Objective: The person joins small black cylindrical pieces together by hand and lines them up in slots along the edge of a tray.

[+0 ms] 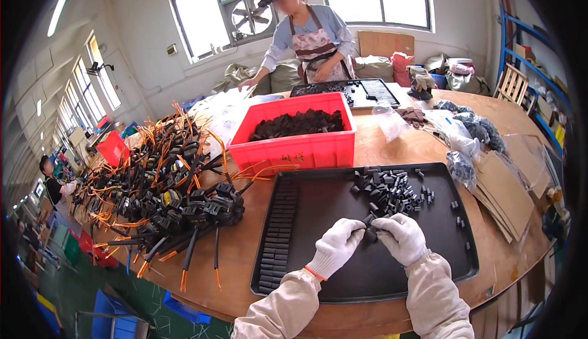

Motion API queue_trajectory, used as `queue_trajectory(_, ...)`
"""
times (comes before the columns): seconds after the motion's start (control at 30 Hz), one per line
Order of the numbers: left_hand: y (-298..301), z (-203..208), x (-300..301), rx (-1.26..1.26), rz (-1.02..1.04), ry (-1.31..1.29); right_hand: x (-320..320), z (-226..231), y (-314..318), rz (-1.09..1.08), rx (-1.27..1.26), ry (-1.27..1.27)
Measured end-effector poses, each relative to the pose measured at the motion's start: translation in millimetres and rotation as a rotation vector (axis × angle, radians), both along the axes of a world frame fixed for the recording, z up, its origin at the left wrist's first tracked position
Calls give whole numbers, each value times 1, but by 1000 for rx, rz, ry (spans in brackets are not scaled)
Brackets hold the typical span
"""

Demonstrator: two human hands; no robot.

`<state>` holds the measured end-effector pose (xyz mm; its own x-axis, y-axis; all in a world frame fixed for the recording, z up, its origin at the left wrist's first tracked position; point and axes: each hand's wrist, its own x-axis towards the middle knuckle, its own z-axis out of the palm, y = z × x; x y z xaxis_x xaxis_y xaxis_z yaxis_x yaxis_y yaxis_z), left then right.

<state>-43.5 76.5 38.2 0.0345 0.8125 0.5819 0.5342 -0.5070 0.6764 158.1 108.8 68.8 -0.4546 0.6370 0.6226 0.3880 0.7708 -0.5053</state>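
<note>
Both my hands wear white knit gloves and meet over a black tray (331,278). My left hand (339,246) is closed in a pinch on a short black tube piece (370,236). From the other side, my right hand (402,238) pinches at the same spot, its fingers closed against that piece; the fingertips partly hide it. Just beyond my hands, a loose pile of short black tubes (395,191) lies on the tray, with a few strays along its right side. Along the tray's left edge, more black pieces form a neat column (275,241).
A red bin (294,150) of black pieces stands behind the tray. Bundled black cables (177,192) with orange wire ends heap up at left. Cardboard sheets (503,195) and bagged parts (468,134) lie at right. Across the table, a co-worker (315,39) stands by another tray (373,94).
</note>
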Motion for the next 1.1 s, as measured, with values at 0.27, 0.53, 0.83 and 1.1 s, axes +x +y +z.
queue_trajectory(0.27,-3,5,3,-72,159,63,0,0,-1,-39,15,-17)
queue_trajectory(0.53,-3,3,6,-43,-144,-74,0,-3,4,21,94,-63)
queue_trajectory(0.83,-7,11,2,-638,-405,-410,-2,-2,0,-18,161,24)
queue_trajectory(1.1,-6,10,-5,-889,-492,-541,-2,0,-2,61,74,41)
